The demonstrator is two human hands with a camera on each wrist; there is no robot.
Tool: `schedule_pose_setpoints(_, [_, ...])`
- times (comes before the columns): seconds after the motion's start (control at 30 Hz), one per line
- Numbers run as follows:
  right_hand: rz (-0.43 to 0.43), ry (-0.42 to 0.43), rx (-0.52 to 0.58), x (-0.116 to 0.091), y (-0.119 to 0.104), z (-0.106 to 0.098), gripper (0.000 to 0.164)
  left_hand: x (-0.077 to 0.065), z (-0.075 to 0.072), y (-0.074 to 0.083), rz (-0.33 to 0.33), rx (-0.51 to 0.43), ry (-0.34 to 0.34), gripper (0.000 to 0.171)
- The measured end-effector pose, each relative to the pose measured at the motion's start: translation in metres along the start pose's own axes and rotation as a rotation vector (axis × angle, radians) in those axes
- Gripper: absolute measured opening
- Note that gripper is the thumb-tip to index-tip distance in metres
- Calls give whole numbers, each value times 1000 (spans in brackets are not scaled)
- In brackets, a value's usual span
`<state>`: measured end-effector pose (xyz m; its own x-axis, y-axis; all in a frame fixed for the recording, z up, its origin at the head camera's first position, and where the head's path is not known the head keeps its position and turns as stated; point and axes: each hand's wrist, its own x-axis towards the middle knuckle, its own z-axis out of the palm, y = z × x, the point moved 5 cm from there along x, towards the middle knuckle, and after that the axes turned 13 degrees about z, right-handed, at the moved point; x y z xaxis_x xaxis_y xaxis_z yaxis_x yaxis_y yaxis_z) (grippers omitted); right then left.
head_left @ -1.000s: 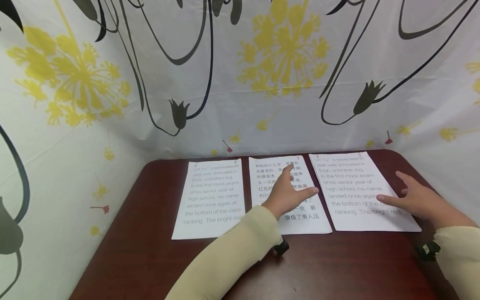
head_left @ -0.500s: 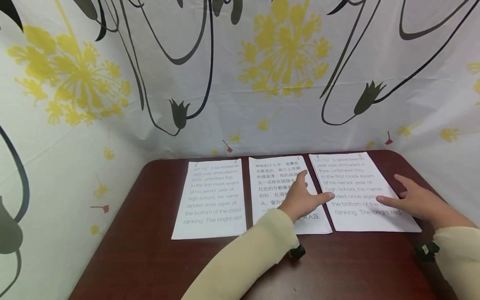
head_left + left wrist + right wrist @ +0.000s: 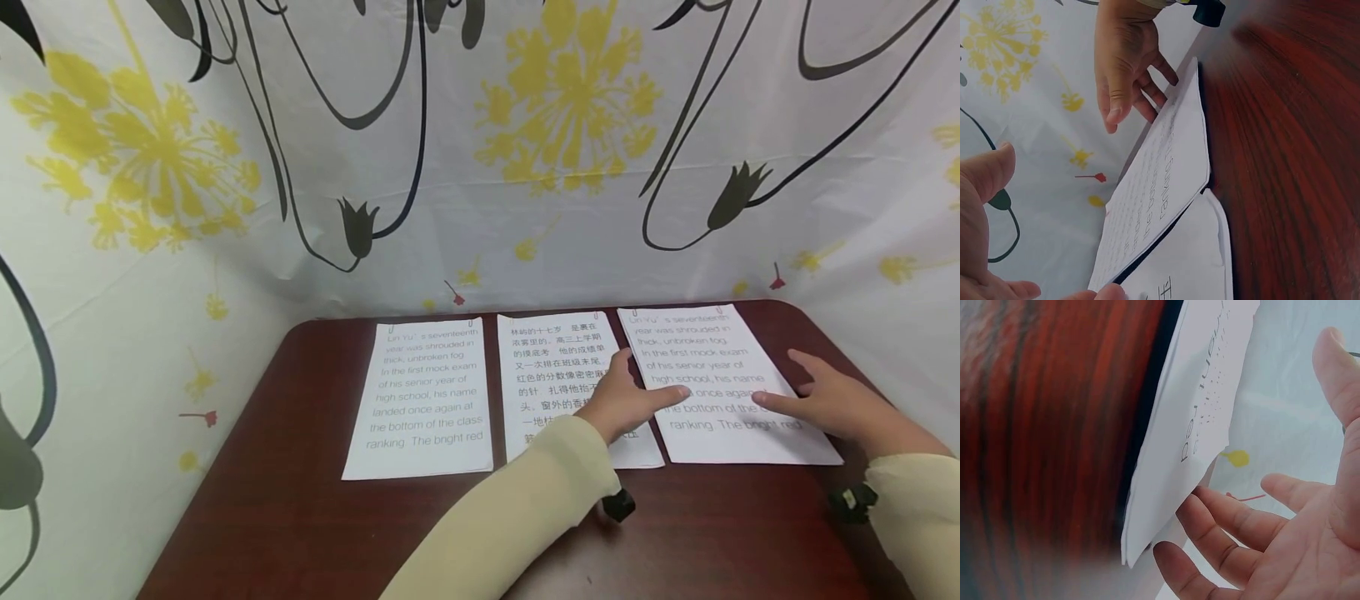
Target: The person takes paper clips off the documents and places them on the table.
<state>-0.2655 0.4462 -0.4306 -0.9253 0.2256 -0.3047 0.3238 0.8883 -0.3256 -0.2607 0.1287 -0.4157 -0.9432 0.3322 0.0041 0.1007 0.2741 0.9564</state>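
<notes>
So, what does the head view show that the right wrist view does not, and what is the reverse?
Only the head view: the left hand, the Chinese-text sheets and the left English sheets.

Only the right wrist view: the palm of the right hand and the layered near edge of the right English sheets.

Both: that hand, those right sheets, the wooden table and the flower-print cloth.

On the left sheet (image 3: pixel 420 400) and right sheet (image 3: pixel 712 375), the same English passage is printed, begun with "Lin Yu's seventeenth year was shrouded in" and ended with "The bright red". On the middle sheet (image 3: pixel 551 375), Chinese is printed, headed "林屿的十七岁"; its lower lines are partly covered.
</notes>
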Motion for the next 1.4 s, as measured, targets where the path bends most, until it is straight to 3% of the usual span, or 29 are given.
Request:
schedule_pose_setpoints(0.5, [-1,7,13,-1,-2,0,126,2,8,1,-16,24,23,102])
schedule_pose_setpoints(0.87, [2,1,21,-1,-5,0,127,4,11,-1,-25,-12,23,99])
schedule_pose_setpoints(1.4, [18,-10,10,-2,-6,0,128,5,19,5,-87,-7,17,94])
